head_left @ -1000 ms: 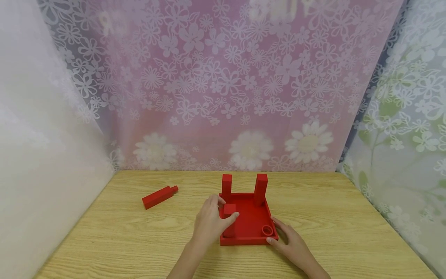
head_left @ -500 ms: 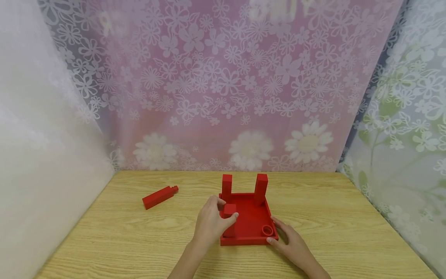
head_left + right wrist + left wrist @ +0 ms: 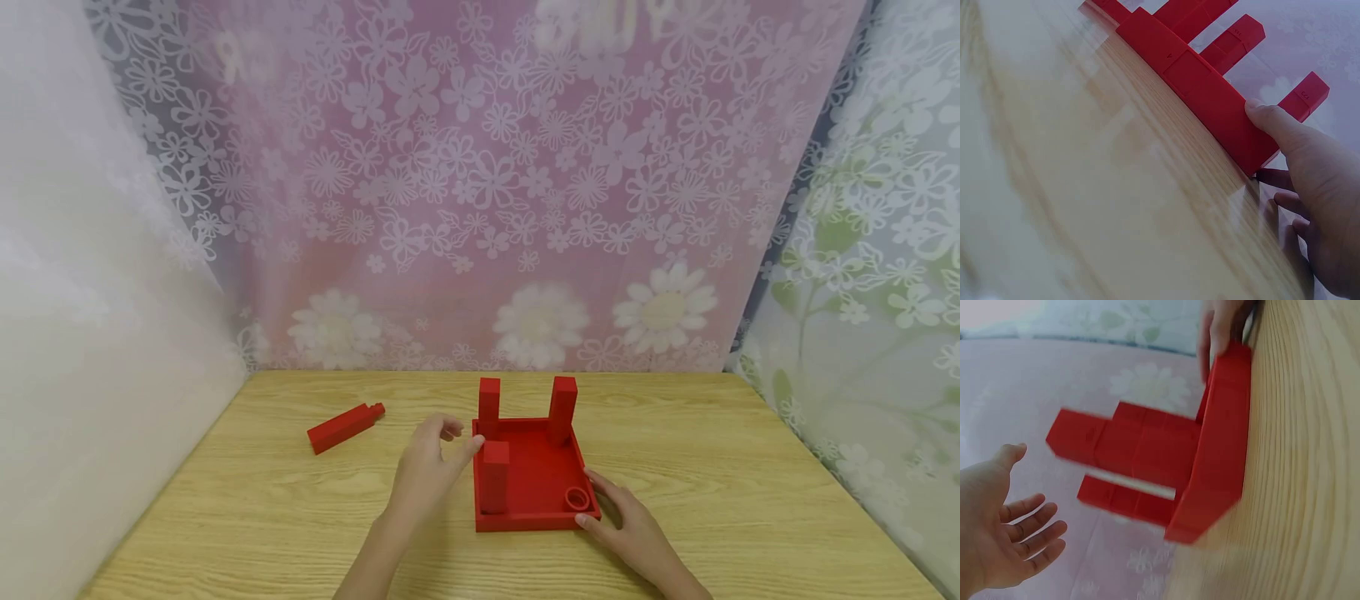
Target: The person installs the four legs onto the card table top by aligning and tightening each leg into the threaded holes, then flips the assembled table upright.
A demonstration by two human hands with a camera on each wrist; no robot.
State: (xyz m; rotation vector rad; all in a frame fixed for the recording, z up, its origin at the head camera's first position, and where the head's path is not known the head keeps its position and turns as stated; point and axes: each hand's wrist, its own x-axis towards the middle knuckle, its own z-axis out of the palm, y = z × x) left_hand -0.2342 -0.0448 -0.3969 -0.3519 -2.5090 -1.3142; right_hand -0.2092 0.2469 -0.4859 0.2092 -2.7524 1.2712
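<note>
A red square base [image 3: 528,522] with a raised rim lies on the table, three red square posts standing up from its corners. In the head view these are the front-left post [image 3: 495,479], the back-left post [image 3: 489,402] and the back-right post [image 3: 562,406]. A round socket [image 3: 577,499] shows at the front-right corner. My right hand [image 3: 633,529] grips that corner between thumb and fingers. Just left of the front-left post is my left hand [image 3: 423,471], fingers loosely bent and holding nothing. The left wrist view shows this left hand [image 3: 1004,525] apart from the posts.
Another red post [image 3: 346,428], with a narrow knobbed end, lies on the wooden table [image 3: 262,517] to the left of my left hand. A flowered pink sheet [image 3: 487,208] hangs behind the table, and pale sheets flank both sides.
My left hand has let go of the front-left post and moved left, away from it. My right hand keeps its grip on the base's corner.
</note>
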